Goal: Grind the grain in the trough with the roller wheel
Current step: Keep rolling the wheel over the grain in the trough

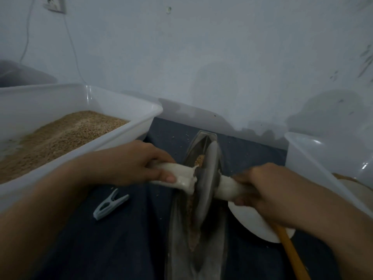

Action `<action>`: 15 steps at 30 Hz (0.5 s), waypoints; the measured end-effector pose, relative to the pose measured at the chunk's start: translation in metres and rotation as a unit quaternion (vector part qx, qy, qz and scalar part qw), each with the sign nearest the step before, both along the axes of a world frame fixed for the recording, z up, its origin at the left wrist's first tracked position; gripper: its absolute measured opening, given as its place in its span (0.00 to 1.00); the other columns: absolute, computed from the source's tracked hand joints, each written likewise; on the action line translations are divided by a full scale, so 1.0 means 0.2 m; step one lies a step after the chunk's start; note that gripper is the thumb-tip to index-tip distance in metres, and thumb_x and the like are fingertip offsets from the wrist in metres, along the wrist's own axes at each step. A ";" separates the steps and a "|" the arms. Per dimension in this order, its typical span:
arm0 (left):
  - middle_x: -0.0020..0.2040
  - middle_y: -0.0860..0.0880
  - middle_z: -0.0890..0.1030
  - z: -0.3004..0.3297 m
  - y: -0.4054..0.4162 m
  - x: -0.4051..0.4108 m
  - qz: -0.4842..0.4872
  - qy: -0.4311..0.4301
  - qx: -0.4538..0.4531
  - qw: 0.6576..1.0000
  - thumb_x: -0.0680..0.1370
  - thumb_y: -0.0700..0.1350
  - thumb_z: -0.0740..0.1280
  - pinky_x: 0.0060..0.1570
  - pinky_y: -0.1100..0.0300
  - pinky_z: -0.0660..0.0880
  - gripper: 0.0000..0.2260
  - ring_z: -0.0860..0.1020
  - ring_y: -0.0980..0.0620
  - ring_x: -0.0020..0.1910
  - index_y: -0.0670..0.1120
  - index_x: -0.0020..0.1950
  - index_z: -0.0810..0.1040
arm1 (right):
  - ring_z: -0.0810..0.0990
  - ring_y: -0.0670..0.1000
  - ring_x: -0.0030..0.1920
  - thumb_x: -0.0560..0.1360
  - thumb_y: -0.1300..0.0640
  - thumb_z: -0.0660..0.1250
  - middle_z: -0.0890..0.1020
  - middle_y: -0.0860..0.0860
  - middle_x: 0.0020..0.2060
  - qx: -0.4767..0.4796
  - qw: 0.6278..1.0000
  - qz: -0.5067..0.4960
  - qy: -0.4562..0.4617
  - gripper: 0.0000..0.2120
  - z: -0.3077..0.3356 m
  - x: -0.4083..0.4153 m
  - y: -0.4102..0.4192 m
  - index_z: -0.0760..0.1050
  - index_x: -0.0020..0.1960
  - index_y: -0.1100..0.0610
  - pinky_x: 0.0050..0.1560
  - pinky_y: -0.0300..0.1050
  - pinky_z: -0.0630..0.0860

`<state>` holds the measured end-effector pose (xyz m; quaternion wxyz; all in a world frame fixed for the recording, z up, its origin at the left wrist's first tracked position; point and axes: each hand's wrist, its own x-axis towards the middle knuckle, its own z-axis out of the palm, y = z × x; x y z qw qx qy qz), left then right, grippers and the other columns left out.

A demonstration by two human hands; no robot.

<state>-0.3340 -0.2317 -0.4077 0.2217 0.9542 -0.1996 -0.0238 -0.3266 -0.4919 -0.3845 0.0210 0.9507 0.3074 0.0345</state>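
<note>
With the left hand [133, 164] and right hand [268, 190] each gripping a white handle end, the grey metal roller wheel [207, 178] should stay upright, rolling evenly along the brown grain [191, 211] in the narrow metal trough [177, 229] mid-worktop.

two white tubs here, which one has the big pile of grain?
The left tub, beside the left hand; the right tub shows little inside.

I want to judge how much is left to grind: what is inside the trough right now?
Brown grain lies along the trough groove, with a little beyond the wheel. The wheel stands in the groove and hides what is under and right of it.
</note>
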 end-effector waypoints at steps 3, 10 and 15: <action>0.54 0.57 0.77 -0.09 -0.05 0.06 0.073 -0.162 0.065 0.982 0.74 0.62 0.61 0.51 0.64 0.66 0.20 0.74 0.59 0.53 0.58 0.64 0.73 | 0.76 0.49 0.54 0.77 0.55 0.62 0.78 0.49 0.55 0.031 0.998 -0.036 -0.043 0.15 -0.07 0.13 0.01 0.71 0.63 0.47 0.52 0.42 0.71; 0.54 0.57 0.79 -0.09 -0.03 0.08 0.061 -0.137 0.021 0.988 0.73 0.61 0.63 0.52 0.64 0.68 0.20 0.75 0.60 0.52 0.58 0.64 0.74 | 0.71 0.48 0.57 0.78 0.49 0.60 0.75 0.48 0.57 -0.022 0.998 -0.013 -0.060 0.16 -0.07 0.15 0.02 0.68 0.65 0.49 0.44 0.38 0.61; 0.48 0.60 0.82 0.03 0.03 -0.03 -0.071 0.034 -0.041 0.996 0.71 0.67 0.64 0.45 0.69 0.73 0.19 0.79 0.63 0.46 0.61 0.58 0.78 | 0.76 0.43 0.46 0.73 0.42 0.64 0.78 0.44 0.46 -0.038 0.998 0.025 0.034 0.15 0.06 -0.07 -0.03 0.74 0.57 0.47 0.39 0.32 0.68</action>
